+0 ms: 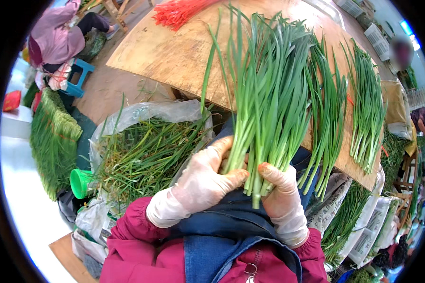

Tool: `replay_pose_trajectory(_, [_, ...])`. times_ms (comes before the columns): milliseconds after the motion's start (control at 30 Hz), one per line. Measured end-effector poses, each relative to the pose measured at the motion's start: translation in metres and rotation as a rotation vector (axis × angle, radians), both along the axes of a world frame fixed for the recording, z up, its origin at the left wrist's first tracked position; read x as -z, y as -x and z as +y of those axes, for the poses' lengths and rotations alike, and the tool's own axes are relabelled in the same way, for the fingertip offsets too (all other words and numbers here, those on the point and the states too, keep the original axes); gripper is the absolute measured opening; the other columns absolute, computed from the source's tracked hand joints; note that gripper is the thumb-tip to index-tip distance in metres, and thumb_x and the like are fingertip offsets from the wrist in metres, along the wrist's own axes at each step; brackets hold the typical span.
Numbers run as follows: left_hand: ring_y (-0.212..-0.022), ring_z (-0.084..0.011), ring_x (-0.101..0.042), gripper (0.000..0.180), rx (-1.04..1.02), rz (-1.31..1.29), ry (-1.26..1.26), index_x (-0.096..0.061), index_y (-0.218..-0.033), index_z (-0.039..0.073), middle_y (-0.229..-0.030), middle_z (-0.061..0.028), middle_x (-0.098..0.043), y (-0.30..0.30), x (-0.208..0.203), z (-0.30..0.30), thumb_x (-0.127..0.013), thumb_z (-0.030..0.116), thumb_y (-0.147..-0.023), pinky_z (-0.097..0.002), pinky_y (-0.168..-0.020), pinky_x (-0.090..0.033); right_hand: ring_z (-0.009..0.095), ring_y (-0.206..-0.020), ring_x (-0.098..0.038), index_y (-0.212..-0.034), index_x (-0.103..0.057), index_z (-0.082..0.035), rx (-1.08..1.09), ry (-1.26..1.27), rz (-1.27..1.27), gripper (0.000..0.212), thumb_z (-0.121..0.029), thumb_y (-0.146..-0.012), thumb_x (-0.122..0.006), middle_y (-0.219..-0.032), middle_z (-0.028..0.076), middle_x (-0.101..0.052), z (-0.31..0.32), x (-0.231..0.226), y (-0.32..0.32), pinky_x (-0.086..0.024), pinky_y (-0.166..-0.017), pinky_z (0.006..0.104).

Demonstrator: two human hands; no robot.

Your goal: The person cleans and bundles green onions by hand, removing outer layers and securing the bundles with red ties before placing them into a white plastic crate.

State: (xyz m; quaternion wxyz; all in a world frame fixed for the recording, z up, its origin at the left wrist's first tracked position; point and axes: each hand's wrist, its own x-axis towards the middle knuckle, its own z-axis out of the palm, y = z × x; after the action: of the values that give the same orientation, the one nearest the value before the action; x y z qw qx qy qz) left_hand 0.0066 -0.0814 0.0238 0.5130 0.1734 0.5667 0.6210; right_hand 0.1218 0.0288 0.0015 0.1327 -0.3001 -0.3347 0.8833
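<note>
My left hand (198,177), in a thin whitish glove, is closed round the pale stem ends of a bunch of garlic chives (276,89). My right hand (282,195), gloved alike with its thumb tip showing orange-brown, grips the same bunch from the other side. The bunch's green leaves point away from me over the wooden table (174,61), and a few stems stick out lower between the hands. To its right a smaller loose heap of chives (327,122) lies with its stem ends past the table edge. Another bunch (367,113) lies farther right.
A clear plastic sack (141,111) of loose leaves stands left of my lap, beside a green plastic cup (81,184). Red strips (179,13) lie on the table's far side. Stacked chives (56,141) and a blue stool (79,78) are at left, near a seated person (56,35).
</note>
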Motion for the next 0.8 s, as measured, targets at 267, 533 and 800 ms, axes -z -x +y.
replay_pose_trajectory(267, [-0.078,-0.0165,-0.061,0.05,0.06,-0.258,-0.004,-0.049,-0.11,-0.008,-0.096,-0.0146,-0.061,0.015,0.018,-0.003,-0.066,0.015,-0.069,-0.0252,-0.072,-0.047,0.023,-0.077,-0.061,-0.101,-0.053,0.006,0.029,0.105,-0.049,0.034,-0.003,-0.069,-0.061,-0.09,0.015,-0.061,0.004,0.001,-0.005,-0.051,-0.07,0.0336])
replay_pose_trajectory(533, [-0.064,-0.0119,-0.058,0.045,-0.002,-0.173,0.075,-0.052,-0.103,-0.006,-0.081,-0.0091,-0.062,0.015,0.023,-0.004,-0.069,0.018,-0.068,-0.0209,-0.059,-0.047,0.018,-0.067,-0.059,-0.108,-0.049,0.005,0.03,0.082,-0.132,0.039,-0.003,-0.07,-0.059,-0.083,0.012,-0.061,0.004,0.002,-0.004,-0.051,-0.055,0.0296])
replay_pose_trajectory(800, [-0.065,-0.0119,-0.058,0.038,0.015,-0.209,0.056,-0.056,-0.098,-0.003,-0.079,-0.0075,-0.062,0.005,0.018,0.001,-0.07,0.011,-0.066,-0.021,-0.06,-0.046,0.013,-0.053,-0.053,-0.085,-0.059,0.002,0.063,0.046,-0.128,0.019,-0.004,-0.069,-0.066,-0.068,0.007,-0.058,0.001,0.006,0.001,-0.042,-0.048,0.023])
